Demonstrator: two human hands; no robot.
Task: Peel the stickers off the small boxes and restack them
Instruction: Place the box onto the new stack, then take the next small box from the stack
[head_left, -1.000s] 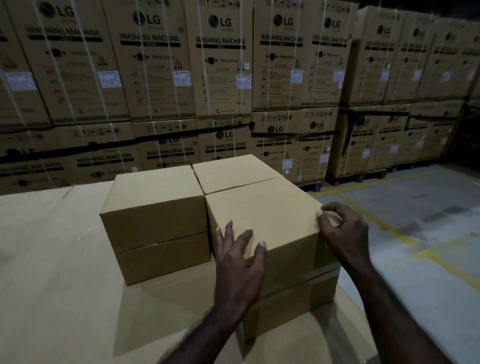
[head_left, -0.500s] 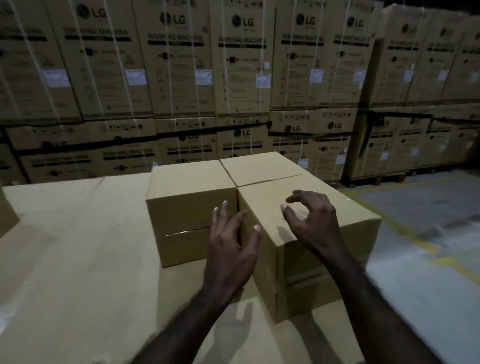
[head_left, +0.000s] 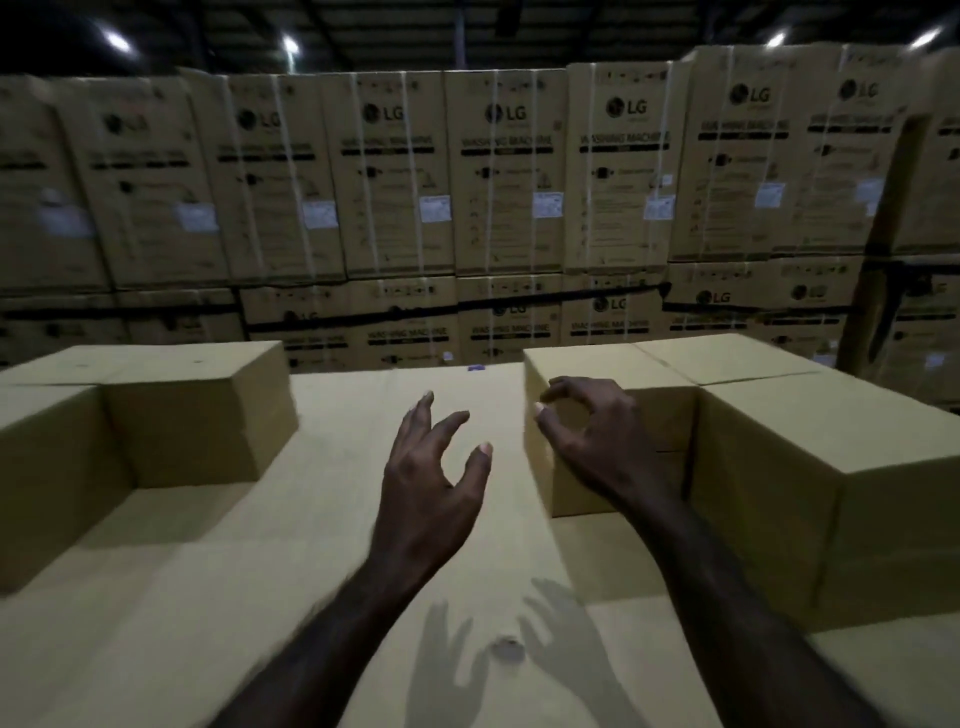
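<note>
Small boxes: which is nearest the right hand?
The box at the left front of the right-hand group; the right hand hovers before its corner, the others lie farther off.

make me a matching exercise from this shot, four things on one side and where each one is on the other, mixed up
Things:
1. left hand
2. right hand
3. washing machine cartons
4. left group of small boxes

Places:
A. stacked in a wall across the background
B. in front of the near corner of the right group of small boxes, thumb and forefinger curled toward each other
C. at the left edge of the cardboard surface
D. raised over the open middle of the cardboard surface, fingers spread, holding nothing

Pairs: 1-D, 2-B, 3-A, 4-C
</note>
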